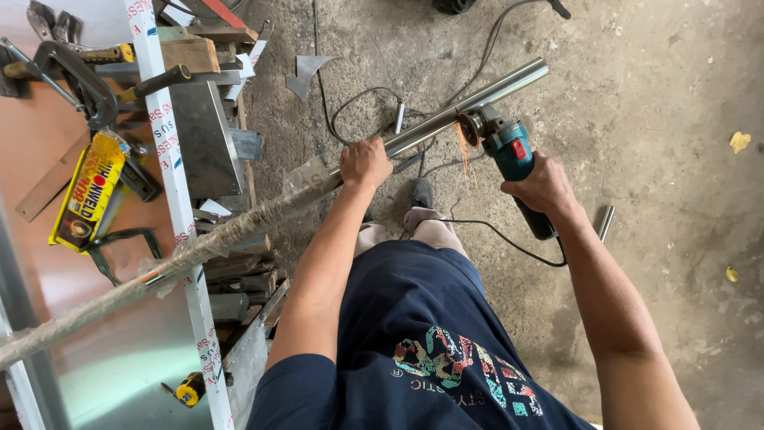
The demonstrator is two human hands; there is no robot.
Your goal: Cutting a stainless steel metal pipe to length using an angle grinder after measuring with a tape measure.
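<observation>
A long shiny steel pipe [446, 117] runs from the lower left, where clear plastic wraps it, up to the right over the floor. My left hand [364, 162] grips the pipe just past the end of the wrapping. My right hand [543, 189] holds a teal angle grinder [509, 150] by its black handle. The grinder's disc [469, 127] touches the pipe's bare end section, and orange sparks fall from the contact point. A black cord [509, 243] trails from the grinder toward my legs.
A work surface at left carries a metal clamp [76, 76], a yellow packet [86, 191], wood blocks, steel plates and a white-wrapped bar [179, 207]. A short pipe offcut [606, 223] and a metal scrap [306, 73] lie on the concrete floor, along with loose cables.
</observation>
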